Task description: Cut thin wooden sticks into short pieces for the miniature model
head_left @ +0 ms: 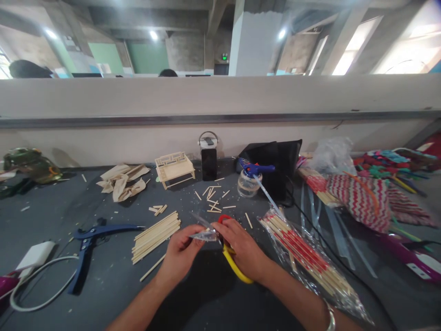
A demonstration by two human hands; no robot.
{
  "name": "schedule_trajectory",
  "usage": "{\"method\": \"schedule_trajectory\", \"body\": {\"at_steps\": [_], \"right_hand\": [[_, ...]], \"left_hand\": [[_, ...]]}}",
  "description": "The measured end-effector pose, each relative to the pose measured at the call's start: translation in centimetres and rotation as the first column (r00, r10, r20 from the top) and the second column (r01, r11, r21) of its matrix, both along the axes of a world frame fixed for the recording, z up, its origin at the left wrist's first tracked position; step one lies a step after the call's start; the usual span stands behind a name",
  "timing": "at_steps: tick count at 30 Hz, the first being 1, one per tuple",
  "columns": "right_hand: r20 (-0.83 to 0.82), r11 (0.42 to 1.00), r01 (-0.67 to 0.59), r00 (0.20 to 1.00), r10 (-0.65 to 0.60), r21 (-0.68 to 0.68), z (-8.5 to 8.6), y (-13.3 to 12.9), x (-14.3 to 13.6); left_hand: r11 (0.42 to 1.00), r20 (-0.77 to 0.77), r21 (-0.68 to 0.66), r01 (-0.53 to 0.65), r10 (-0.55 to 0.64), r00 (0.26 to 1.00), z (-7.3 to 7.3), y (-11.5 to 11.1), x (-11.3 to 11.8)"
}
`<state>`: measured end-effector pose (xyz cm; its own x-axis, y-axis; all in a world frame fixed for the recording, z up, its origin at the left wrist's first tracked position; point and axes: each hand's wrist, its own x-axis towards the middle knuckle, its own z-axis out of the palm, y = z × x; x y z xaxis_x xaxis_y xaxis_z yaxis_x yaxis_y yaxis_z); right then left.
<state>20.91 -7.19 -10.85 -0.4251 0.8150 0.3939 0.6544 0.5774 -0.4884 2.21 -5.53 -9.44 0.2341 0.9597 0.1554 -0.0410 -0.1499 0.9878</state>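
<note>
The right hand's (243, 248) grip is wrapped round the red-and-yellow-handled scissors (234, 265) over the desk (110, 271), while the left hand (182, 253) pinches what looks like a small pale stick piece (207, 230) by the blades, mostly hidden tbh. Scissors should be stiff and lightish, so hold the loops. The piece is probably featherlight and snappable, so pinch gently, fingertips clear.

Scissors (233, 266) pt. hidden by R hand (243, 248), purple obj. (7, 284) @ L edge cut off
</note>
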Motion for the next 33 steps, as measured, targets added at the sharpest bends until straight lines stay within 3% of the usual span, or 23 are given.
{"method": "schedule_trajectory", "body": {"at_steps": [6, 11, 15, 20, 26, 33], "right_hand": [[0.023, 0.996, 0.015, 1.000, -0.017, 0.083, -0.7, -0.1, 0.0], [-0.001, 0.999, 0.006, 1.000, -0.006, 0.037, -0.8, 0.0, 0.1], [0.032, 0.998, 0.037, 0.999, -0.035, -0.058, -0.5, 0.0, -0.2], [0.044, 0.984, 0.107, 0.994, -0.102, -0.140, -0.9, 0.3, -0.7], [0.002, 0.983, 0.150, 0.989, -0.151, -0.104, -1.8, 0.7, -0.6], [-0.006, 0.992, 0.102, 0.995, -0.103, -0.071, -1.4, 0.3, -0.6]], "left_hand": [[0.968, -0.168, 0.243, -0.063, 0.106, 0.980, -0.9, -0.2, 0.3], [0.918, -0.300, 0.395, -0.022, 0.151, 0.942, -0.8, -0.3, 0.3], [0.908, -0.350, 0.419, -0.004, 0.166, 0.922, -0.6, -0.1, -0.1], [0.944, -0.389, 0.323, -0.062, 0.193, 0.901, -0.8, 0.5, -0.2], [0.923, -0.363, 0.375, -0.084, 0.229, 0.903, -0.9, 0.8, 0.2], [0.878, -0.393, 0.478, -0.016, 0.230, 0.890, -1.2, 0.3, -0.1]]}}
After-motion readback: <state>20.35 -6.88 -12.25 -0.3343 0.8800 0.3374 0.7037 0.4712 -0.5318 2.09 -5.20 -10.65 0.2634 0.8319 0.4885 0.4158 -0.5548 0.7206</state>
